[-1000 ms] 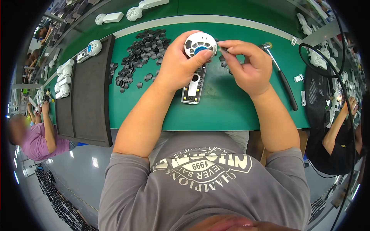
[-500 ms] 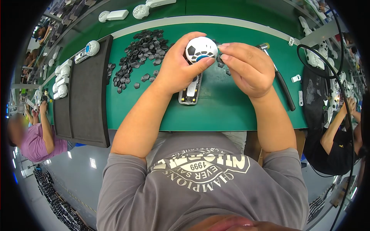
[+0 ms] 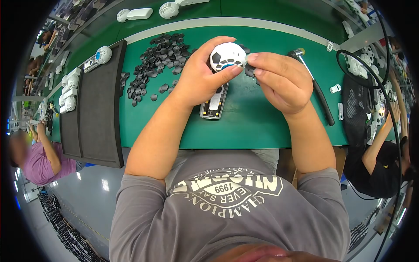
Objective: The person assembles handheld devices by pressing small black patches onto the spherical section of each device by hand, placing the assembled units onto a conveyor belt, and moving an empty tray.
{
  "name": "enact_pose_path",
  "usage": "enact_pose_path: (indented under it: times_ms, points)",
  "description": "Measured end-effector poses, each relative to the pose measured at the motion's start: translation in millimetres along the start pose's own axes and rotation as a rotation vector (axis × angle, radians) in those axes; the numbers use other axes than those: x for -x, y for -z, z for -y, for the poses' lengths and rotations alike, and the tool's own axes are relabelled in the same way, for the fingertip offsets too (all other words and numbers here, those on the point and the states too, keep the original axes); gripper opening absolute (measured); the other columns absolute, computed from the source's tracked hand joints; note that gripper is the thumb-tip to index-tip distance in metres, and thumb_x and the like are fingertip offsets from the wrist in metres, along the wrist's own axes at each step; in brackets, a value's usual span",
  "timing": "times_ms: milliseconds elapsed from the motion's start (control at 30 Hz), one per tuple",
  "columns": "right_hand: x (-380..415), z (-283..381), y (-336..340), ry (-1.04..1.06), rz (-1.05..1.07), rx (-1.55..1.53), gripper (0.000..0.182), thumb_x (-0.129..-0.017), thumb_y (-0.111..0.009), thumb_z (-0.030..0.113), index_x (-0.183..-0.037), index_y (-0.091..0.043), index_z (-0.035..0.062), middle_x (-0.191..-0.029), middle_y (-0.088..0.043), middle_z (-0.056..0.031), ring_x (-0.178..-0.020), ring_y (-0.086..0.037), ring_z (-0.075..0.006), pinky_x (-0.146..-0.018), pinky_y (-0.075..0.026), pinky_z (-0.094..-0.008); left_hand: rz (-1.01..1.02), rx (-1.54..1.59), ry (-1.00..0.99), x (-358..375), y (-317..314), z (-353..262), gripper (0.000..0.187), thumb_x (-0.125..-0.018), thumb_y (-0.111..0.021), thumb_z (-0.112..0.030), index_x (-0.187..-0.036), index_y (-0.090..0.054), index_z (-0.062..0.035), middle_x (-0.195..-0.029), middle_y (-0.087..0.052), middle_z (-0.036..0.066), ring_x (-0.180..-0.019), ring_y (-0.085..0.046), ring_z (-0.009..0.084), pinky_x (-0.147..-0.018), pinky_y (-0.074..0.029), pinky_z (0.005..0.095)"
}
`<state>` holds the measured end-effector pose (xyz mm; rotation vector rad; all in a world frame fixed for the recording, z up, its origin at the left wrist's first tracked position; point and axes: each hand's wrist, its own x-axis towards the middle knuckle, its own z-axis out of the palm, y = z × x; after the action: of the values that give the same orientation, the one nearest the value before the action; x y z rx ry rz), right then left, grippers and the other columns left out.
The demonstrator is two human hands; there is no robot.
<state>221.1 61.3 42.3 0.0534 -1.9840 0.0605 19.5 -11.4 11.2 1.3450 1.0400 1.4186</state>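
My left hand [image 3: 198,81] is wrapped around a white ball-shaped head [image 3: 228,54] with black patches and a blue ring, its thumb along the lower edge. Beneath the ball, a slim handle with a clear, dark-edged body [image 3: 212,108] points toward me, its upper part hidden by the hand. My right hand [image 3: 283,78] is closed in a pinch, thumb and fingertips right at the ball's right side. I cannot tell what sits between those fingertips. Dark flat pieces [image 3: 249,70] show just below them.
A heap of black pentagon-like pieces [image 3: 163,54] lies left of my hands. A hammer [image 3: 322,98] rests at right. Black trays [image 3: 100,105] at left bear white ball-headed parts [image 3: 70,89]. A black cable [image 3: 384,87] hangs at right. People work on both sides.
My right fingertips have dropped slightly beside the ball, still pinched. The left hand keeps its hold on the ball. The handle's lower end has shifted slightly left.
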Motion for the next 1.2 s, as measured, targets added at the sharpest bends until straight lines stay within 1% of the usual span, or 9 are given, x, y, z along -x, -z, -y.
enact_pose_path:
  times_ms: [167,300,400,433,533,833,967,1067,1200]
  points:
    - [-1.4,3.2,3.6,-0.082,0.078,-0.002,0.028,-0.073,-0.076,-0.013,-0.096,-0.067,0.0011,-0.096,-0.076,-0.0171,-0.079,-0.074,-0.0290,-0.066,-0.060,-0.0340,0.005,-0.001,0.029,0.3,3.0,-4.2,0.056,-0.085,-0.084,-0.018,-0.133,-0.059,-0.0040,-0.112,-0.069,0.007,-0.099,-0.065,0.0133,-0.087,-0.054,0.0287]
    - [-3.7,0.8,6.4,-0.354,0.191,-0.160,0.024,-0.078,-0.074,-0.009,-0.100,-0.068,-0.0003,-0.092,-0.073,-0.0130,-0.079,-0.070,-0.0243,-0.068,-0.056,-0.0303,0.138,-0.131,0.054,2.1,9.5,-10.7,0.053,-0.085,-0.082,-0.021,-0.130,-0.062,-0.0040,-0.111,-0.069,0.008,-0.097,-0.064,0.0135,-0.086,-0.053,0.0290]
    - [-1.7,-3.6,11.7,-0.669,0.387,-0.404,0.021,-0.085,-0.072,-0.005,-0.105,-0.069,-0.0007,-0.091,-0.068,-0.0065,-0.080,-0.064,-0.0154,-0.072,-0.052,-0.0263,0.233,-0.252,0.084,4.2,9.2,-11.7,0.052,-0.084,-0.082,-0.024,-0.127,-0.063,-0.0037,-0.110,-0.069,0.008,-0.095,-0.064,0.0150,-0.084,-0.053,0.0301]
    - [-1.4,-2.6,11.8,-0.673,0.385,-0.404,0.021,-0.085,-0.072,-0.005,-0.105,-0.069,-0.0007,-0.091,-0.068,-0.0065,-0.080,-0.064,-0.0154,-0.072,-0.052,-0.0263,0.236,-0.252,0.088,4.7,8.7,-11.7,0.052,-0.084,-0.082,-0.024,-0.127,-0.063,-0.0037,-0.110,-0.069,0.008,-0.095,-0.064,0.0150,-0.084,-0.053,0.0301]
    - [-0.3,0.5,11.3,-1.030,0.432,-0.681,0.022,-0.087,-0.073,-0.003,-0.108,-0.066,0.0011,-0.092,-0.064,-0.0011,-0.079,-0.057,-0.0088,-0.073,-0.049,-0.0237,0.294,-0.294,0.085,6.1,5.8,-11.8,0.051,-0.083,-0.082,-0.025,-0.126,-0.063,-0.0034,-0.108,-0.069,0.008,-0.094,-0.065,0.0169,-0.083,-0.053,0.0313]
    - [-1.6,-1.8,13.3,-1.077,0.543,-0.623,0.030,-0.088,-0.075,0.004,-0.114,-0.060,0.0039,-0.094,-0.061,0.0002,-0.083,-0.056,-0.0074,-0.075,-0.048,-0.0235,0.287,-0.353,0.188,7.1,-3.6,-19.2,0.044,-0.084,-0.079,-0.025,-0.119,-0.066,-0.0029,-0.098,-0.069,0.008,-0.087,-0.065,0.0179,-0.078,-0.053,0.0324]
    - [3.5,-0.3,2.5,-0.999,0.458,-0.468,0.036,-0.090,-0.074,0.009,-0.122,-0.059,0.0032,-0.109,-0.064,-0.0033,-0.099,-0.061,-0.0105,-0.088,-0.051,-0.0269,0.274,-0.319,0.115,5.0,0.3,-13.2,0.043,-0.082,-0.079,-0.025,-0.117,-0.065,-0.0027,-0.097,-0.069,0.008,-0.085,-0.066,0.0188,-0.077,-0.053,0.0326]
    - [16.7,0.9,-11.7,-1.101,0.267,-0.893,0.050,-0.090,-0.076,0.016,-0.134,-0.057,0.0015,-0.125,-0.063,-0.0073,-0.116,-0.061,-0.0153,-0.100,-0.050,-0.0311,0.203,-0.305,0.063,7.4,-1.7,-10.6,0.045,-0.078,-0.082,-0.023,-0.116,-0.065,-0.0039,-0.098,-0.069,0.008,-0.086,-0.066,0.0186,-0.078,-0.053,0.0326]
    - [20.4,-6.0,-13.1,-1.149,0.381,-1.099,0.062,-0.090,-0.077,0.022,-0.142,-0.052,-0.0007,-0.132,-0.062,-0.0094,-0.122,-0.060,-0.0188,-0.106,-0.049,-0.0343,0.227,-0.399,-0.048,9.2,-4.6,-17.5,0.049,-0.073,-0.085,-0.020,-0.115,-0.066,-0.0049,-0.100,-0.070,0.009,-0.088,-0.067,0.0213,-0.078,-0.053,0.0329]
